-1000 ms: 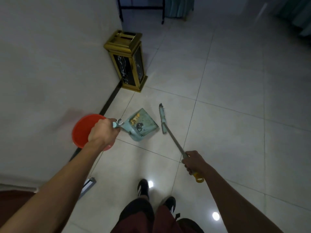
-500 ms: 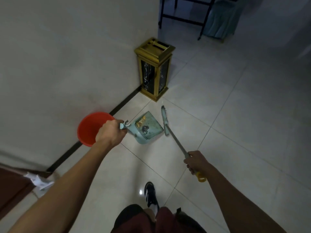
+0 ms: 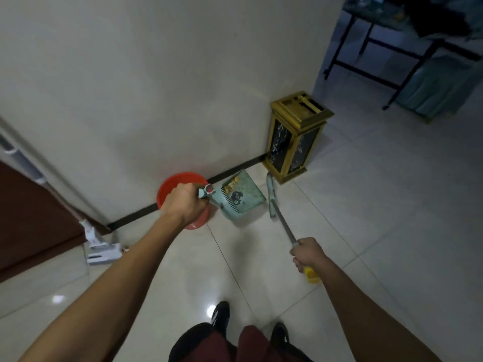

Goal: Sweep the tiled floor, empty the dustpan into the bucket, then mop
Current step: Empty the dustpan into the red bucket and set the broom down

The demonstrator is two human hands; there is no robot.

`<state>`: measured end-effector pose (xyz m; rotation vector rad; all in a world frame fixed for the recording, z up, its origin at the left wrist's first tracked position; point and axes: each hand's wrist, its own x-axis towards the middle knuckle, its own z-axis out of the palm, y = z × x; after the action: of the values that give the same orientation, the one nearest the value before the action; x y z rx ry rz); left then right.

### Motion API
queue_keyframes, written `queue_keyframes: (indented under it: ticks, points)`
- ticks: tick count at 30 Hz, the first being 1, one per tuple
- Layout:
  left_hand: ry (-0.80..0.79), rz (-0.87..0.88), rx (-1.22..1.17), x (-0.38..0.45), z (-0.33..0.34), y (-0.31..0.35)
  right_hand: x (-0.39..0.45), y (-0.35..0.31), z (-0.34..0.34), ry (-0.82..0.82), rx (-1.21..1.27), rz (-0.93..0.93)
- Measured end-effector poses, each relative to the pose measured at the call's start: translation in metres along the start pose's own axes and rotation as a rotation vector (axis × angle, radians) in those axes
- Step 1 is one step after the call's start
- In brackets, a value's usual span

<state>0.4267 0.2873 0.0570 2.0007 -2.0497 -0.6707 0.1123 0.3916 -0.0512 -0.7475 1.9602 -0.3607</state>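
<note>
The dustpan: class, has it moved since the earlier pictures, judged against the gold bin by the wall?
Yes. The dustpan, gripped by the left hand, now lies nearer the dark skirting and closer to the gold bin.

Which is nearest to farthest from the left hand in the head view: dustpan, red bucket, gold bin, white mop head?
1. Dustpan: its handle is gripped in the left hand.
2. Red bucket: right behind and under the hand, by the wall.
3. White mop head: on the floor, lower left.
4. Gold bin: upright at the wall corner, far right.
</note>
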Motion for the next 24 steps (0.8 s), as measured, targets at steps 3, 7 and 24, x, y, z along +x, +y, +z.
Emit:
queue_keyframes:
  ticks: [3, 7, 24]
  points:
    - [0.073, -0.043, 0.014, -0.016, 0.000, 0.011, 0.011, -0.006, -0.015, -0.023, -0.046, -0.047]
    - [0.185, -0.108, 0.017, -0.038, 0.000, 0.020, 0.022, -0.017, -0.032, -0.085, -0.093, -0.098]
    - [0.382, -0.291, 0.124, -0.105, -0.051, -0.006, 0.027, -0.086, 0.002, -0.235, -0.209, -0.255]
